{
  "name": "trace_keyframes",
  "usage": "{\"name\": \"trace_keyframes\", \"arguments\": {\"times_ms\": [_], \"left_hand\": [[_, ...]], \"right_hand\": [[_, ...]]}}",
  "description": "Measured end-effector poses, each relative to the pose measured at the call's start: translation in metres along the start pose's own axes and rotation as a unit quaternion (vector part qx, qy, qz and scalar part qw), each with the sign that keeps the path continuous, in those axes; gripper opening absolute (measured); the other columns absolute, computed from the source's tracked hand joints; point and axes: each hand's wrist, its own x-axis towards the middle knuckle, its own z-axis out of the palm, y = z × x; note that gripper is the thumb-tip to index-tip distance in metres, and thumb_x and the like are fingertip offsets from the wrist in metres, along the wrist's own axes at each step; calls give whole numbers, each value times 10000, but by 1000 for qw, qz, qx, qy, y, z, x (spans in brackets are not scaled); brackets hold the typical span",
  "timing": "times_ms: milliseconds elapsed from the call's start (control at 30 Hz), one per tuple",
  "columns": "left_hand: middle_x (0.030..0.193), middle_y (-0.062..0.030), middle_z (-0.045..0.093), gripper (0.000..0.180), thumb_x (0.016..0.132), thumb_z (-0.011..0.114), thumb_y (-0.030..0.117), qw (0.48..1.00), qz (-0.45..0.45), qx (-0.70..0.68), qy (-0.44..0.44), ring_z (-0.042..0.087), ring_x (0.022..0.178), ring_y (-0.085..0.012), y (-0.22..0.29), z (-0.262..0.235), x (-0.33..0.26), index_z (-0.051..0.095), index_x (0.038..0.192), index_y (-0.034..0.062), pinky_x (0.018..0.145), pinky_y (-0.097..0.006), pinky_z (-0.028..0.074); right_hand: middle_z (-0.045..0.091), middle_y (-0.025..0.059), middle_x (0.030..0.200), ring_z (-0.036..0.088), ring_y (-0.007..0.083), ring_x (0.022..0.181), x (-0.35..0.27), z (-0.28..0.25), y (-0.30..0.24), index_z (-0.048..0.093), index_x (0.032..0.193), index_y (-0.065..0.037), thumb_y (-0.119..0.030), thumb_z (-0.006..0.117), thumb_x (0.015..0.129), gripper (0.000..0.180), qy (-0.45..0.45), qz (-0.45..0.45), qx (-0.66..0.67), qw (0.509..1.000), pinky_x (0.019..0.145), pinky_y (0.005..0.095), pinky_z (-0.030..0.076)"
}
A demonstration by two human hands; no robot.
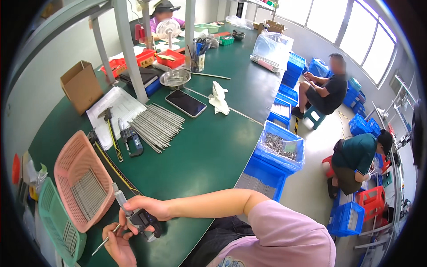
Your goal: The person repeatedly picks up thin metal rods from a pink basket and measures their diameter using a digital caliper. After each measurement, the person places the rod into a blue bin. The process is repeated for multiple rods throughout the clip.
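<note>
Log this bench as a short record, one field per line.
Left hand: pinching a thin metal rod
Right hand: gripping a digital micrometer
Pink basket: metal rods inside
Green basket: metal rods inside
Loose rods: laid side by side, partly over paper sheets
Beside them: a second micrometer, a phone
Surface: green tabletop
Other people: one behind a white fan, one seated, one bending

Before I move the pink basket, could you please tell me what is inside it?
Thin grey rods lie side by side in the pink basket; whatever lies beneath them is covered.
</note>
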Motion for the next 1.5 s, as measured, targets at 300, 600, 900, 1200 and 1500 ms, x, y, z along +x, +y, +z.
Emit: {"name": "trace_keyframes", "arguments": {"times_ms": [300,600,900,1200,1500], "left_hand": [[961,-125,520,209,850,535,142,997,-28,-65,-20,568,800,-177,-24,4,5,453,979,0,642,-267,504],[915,-153,594,178,850,535,151,996,-76,-40,18,593,795,-194,-21,-5,12,488,916,-7,651,-275,481],[968,-205,575,143,844,516,74,990,-121,-59,-53,608,872,-268,-24,-10,-2,474,953,-6,726,-316,513],[953,-206,583,143,835,523,74,987,-134,-71,-45,628,823,-265,-27,-1,-2,478,942,-9,678,-320,540],[944,-180,598,121,834,534,45,982,-146,-94,-75,621,829,-205,-25,-4,-3,497,928,-22,697,-271,521]], "right_hand": [[587,127,656,444,133,361,-5,-12,0,548,872,1,-439,366,842,477,27,80,39,996,338,222,358],[595,174,641,460,192,356,8,-25,-18,565,851,26,-663,308,777,739,143,118,38,982,313,257,355],[577,159,663,453,162,361,8,-20,-16,525,866,45,-488,162,892,645,183,66,19,981,357,230,385],[583,154,671,449,160,364,6,-22,-19,532,867,44,-436,162,899,607,178,67,20,982,373,233,386],[588,142,673,444,155,373,7,-19,-15,541,851,41,-510,211,865,642,175,87,23,981,377,228,381]]}}
